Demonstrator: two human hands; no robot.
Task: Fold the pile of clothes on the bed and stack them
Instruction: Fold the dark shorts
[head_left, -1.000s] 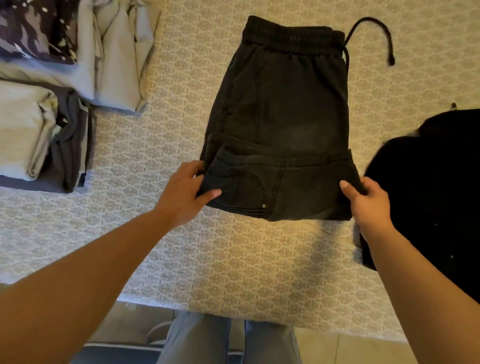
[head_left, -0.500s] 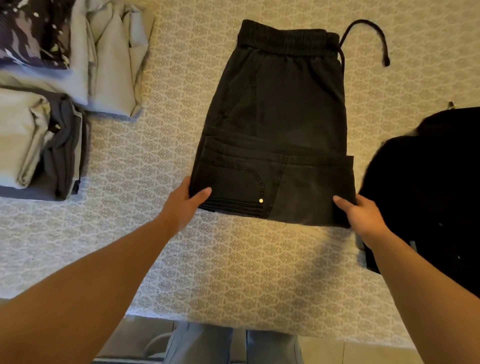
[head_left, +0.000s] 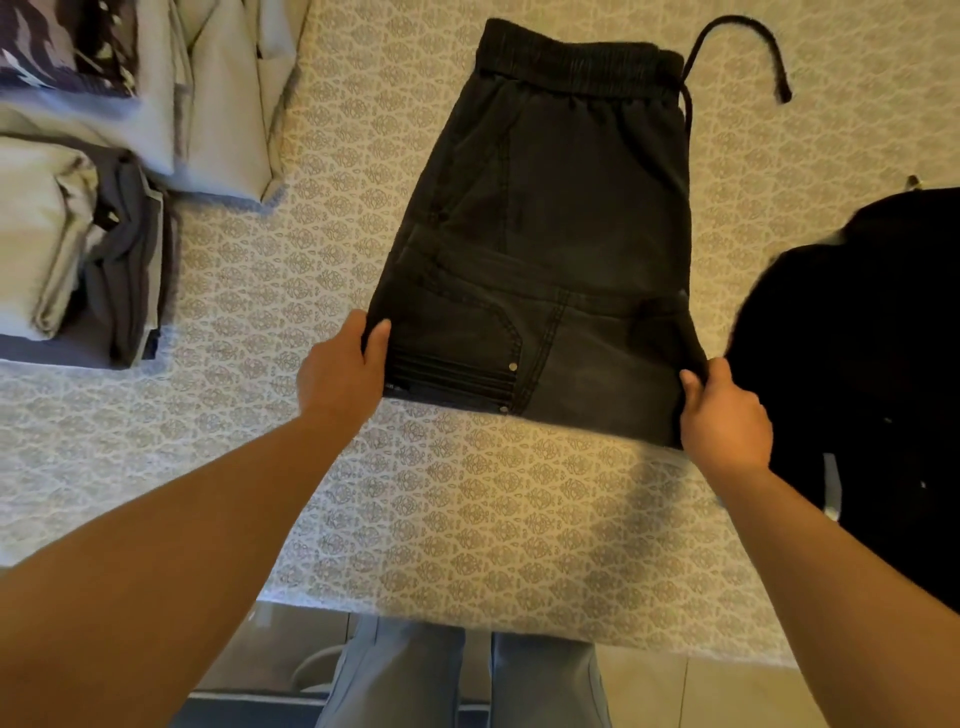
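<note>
Dark charcoal denim trousers with an elastic waistband (head_left: 540, 218) lie folded on the bed with the pale patterned bedspread (head_left: 467, 519), waistband at the far end and a black drawstring (head_left: 748, 36) looping out to the right of it. The near portion is folded over the upper portion. The left hand (head_left: 345, 371) grips the near left corner of the fold, thumb on top of the cloth. The right hand (head_left: 724, 415) grips the near right corner, thumb likewise on top. The near edge is lifted just off the bedspread and casts a shadow beneath.

Left of the trousers, well apart, sit stacked folded garments in beige and grey (head_left: 83, 249), with a dark patterned piece (head_left: 62, 47) at the far left corner. A black garment (head_left: 857, 364) lies unfolded just beside the right hand.
</note>
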